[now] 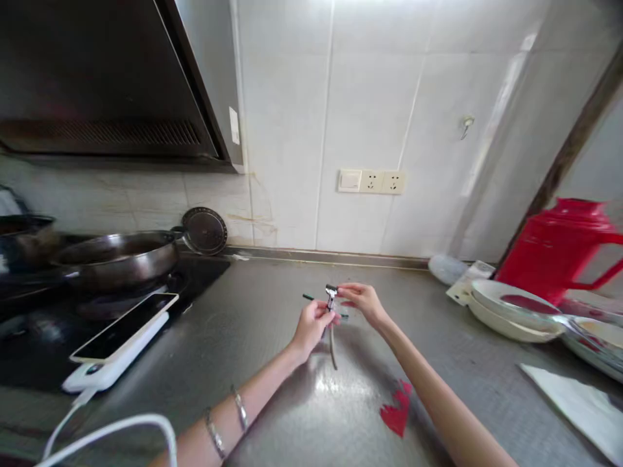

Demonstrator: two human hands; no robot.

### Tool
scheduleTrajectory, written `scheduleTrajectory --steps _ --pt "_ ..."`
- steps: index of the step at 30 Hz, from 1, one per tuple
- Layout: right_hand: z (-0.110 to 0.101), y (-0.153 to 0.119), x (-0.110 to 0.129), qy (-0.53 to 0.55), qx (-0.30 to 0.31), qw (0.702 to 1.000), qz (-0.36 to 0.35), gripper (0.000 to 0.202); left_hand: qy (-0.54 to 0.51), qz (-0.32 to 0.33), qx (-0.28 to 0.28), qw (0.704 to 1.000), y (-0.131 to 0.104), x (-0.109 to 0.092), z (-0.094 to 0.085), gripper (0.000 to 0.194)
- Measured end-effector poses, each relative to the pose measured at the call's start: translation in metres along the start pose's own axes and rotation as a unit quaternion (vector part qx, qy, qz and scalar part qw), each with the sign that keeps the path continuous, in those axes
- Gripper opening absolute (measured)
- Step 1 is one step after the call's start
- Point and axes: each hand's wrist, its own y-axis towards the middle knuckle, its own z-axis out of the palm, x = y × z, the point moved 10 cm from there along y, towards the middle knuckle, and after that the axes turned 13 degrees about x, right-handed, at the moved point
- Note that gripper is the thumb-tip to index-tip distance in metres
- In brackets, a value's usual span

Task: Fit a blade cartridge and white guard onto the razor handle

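Note:
My left hand is closed around a small silver and black T-headed piece, held upright just above the steel counter. The fingers of my right hand are drawn together at the right end of its dark top. A thin grey-brown strip hangs below my left fingers; I cannot tell if it is joined to the piece. Beyond my left hand shows a short dark green rod. Another small dark green bit lies under my right hand. The exact kind of the piece is too small to make out.
Left, a steel pan sits on the black cooktop, near a phone on a white power bank with a cable. A torn red patch marks the counter. Right are stacked dishes, a red jug and white paper.

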Motion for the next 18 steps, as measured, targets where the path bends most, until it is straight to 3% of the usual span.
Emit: scheduleTrajectory --steps 9,18 --pt "0.004 0.0 0.023 -0.038 0.029 0.997 -0.056 0.029 -0.008 -0.032 0.008 0.999 -0.001 0.004 0.001 0.018" --pt "0.01 -0.002 0.027 -0.042 0.031 0.997 -0.054 0.028 -0.027 -0.043 0.007 0.999 -0.001 0.007 0.0 0.02"
